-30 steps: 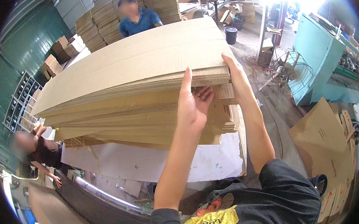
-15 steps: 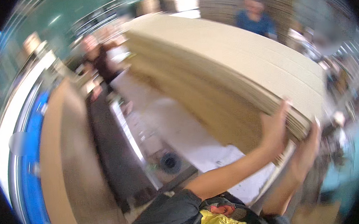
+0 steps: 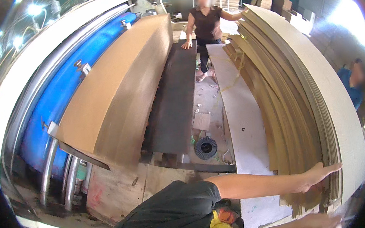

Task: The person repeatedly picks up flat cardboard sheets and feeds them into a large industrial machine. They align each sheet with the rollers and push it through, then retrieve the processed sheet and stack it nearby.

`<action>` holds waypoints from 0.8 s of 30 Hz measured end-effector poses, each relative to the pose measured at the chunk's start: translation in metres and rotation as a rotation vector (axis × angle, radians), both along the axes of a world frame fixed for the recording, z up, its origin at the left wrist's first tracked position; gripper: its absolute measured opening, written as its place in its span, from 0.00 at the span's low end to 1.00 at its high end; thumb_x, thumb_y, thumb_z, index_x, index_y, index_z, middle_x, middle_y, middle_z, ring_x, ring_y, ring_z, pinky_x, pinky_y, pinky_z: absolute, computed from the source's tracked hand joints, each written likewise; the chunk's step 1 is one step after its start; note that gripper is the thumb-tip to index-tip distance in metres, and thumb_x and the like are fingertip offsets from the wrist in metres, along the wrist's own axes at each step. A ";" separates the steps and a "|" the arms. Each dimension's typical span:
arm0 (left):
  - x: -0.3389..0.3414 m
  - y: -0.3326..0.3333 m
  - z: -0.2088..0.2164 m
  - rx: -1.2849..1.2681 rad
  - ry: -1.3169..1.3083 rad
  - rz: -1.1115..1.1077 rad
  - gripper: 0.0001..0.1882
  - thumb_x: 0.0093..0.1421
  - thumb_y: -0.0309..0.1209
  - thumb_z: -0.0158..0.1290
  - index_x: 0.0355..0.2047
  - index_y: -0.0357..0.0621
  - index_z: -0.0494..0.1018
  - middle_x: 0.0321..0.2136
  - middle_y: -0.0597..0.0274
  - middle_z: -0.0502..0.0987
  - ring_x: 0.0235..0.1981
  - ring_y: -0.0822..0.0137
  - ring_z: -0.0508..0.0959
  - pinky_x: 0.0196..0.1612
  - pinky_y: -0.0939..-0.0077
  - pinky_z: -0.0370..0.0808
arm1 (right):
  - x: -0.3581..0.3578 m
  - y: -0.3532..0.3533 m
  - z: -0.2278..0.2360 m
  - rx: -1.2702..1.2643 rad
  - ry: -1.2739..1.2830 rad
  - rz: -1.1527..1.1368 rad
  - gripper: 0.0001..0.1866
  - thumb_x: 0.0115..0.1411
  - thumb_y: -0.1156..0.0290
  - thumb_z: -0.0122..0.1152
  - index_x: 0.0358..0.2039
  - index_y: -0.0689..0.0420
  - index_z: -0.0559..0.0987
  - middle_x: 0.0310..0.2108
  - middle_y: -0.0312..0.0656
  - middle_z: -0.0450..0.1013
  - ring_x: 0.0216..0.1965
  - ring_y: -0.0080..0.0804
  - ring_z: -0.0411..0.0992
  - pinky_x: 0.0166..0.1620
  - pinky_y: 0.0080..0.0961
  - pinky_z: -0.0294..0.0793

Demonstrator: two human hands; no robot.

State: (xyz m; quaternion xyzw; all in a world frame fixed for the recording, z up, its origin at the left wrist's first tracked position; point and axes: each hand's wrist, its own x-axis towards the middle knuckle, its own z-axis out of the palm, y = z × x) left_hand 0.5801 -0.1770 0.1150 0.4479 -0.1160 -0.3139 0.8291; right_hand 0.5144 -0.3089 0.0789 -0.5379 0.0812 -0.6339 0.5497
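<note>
A tall stack of tan cardboard sheets (image 3: 317, 82) runs away from me on the right. My left hand (image 3: 318, 176) lies against the stack's inner side near its close end, fingers stretched out over the sheet edges. Low in the view my right hand (image 3: 321, 221) is at the stack's near end; its fingers are blurred, and I cannot tell how they are set. The upper sheets form a neat block, while the lower ones fan unevenly inward.
On the left, another cardboard pile (image 3: 116, 89) stands beside a machine with a blue roller (image 3: 62, 110). A dark bench (image 3: 171, 102) and a pale board (image 3: 245, 117) run lengthwise. A black ring-shaped object (image 3: 205, 148) lies between them. At the far end a co-worker (image 3: 205, 22) touches bench and stack.
My view has swung right, so the stack now stands further right and runs more straight ahead. My left hand has shifted from the top corner onto the stack's side edges.
</note>
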 end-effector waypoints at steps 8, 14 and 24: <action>0.010 0.030 -0.094 -0.145 0.015 -0.001 0.53 0.60 0.70 0.49 0.66 0.33 0.57 0.59 0.41 0.67 0.50 0.54 0.74 0.44 0.42 0.77 | -0.017 0.136 -0.057 -0.691 -0.167 0.534 0.34 0.74 0.49 0.41 0.68 0.63 0.62 0.67 0.54 0.60 0.70 0.48 0.54 0.70 0.47 0.52; -0.074 0.154 -0.346 -0.291 0.755 0.845 0.16 0.66 0.43 0.47 0.24 0.50 0.70 0.13 0.66 0.65 0.11 0.73 0.61 0.14 0.73 0.56 | -0.007 0.152 -0.257 -0.710 0.965 1.238 0.30 0.73 0.55 0.47 0.65 0.67 0.65 0.59 0.54 0.70 0.61 0.48 0.68 0.60 0.41 0.66; -0.154 0.169 -0.426 -0.302 0.759 0.924 0.28 0.63 0.57 0.46 0.49 0.46 0.69 0.38 0.57 0.74 0.36 0.64 0.76 0.40 0.61 0.77 | 0.075 0.268 -0.314 -0.694 0.990 1.872 0.18 0.70 0.63 0.55 0.52 0.63 0.70 0.32 0.51 0.78 0.29 0.34 0.77 0.24 0.26 0.75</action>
